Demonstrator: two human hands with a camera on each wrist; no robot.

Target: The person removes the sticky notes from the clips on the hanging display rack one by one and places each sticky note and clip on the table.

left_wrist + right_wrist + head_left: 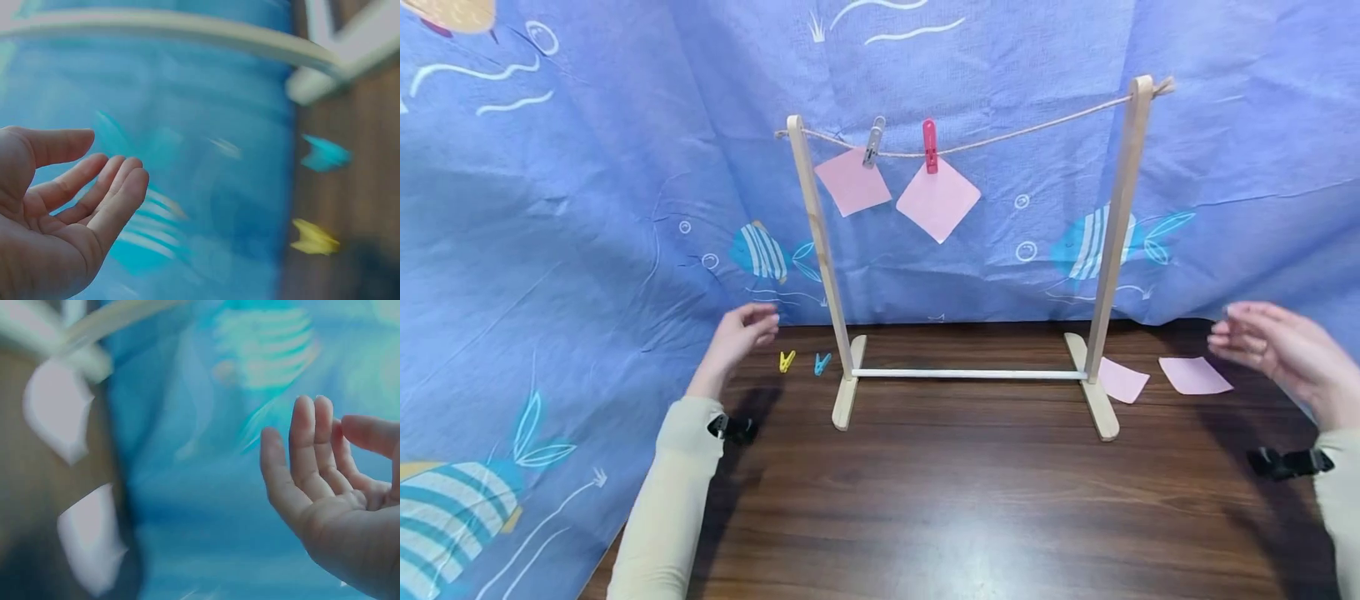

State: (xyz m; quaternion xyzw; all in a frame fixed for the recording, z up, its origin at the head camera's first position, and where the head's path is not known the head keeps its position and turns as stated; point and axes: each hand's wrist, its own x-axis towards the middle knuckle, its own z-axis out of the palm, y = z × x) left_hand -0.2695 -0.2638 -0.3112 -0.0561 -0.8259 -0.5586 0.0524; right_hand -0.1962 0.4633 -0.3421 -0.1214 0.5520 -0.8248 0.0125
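Observation:
My left hand hovers left of the wooden stand with relaxed fingers and holds nothing. Nearest to it on the table lie a yellow clothespin and a blue clothespin. At the far right, my right hand is raised, its fingers loosely bent around nothing. Beside it two pink paper squares lie on the table, one paper closer to the hand and another paper by the stand's right foot. On the string, a grey clothespin and a red clothespin each hold a pink paper square.
The wooden stand rises at the back of the dark table, with a white crossbar low between its feet. Behind it hangs a blue fish-patterned cloth, which also runs along the left side.

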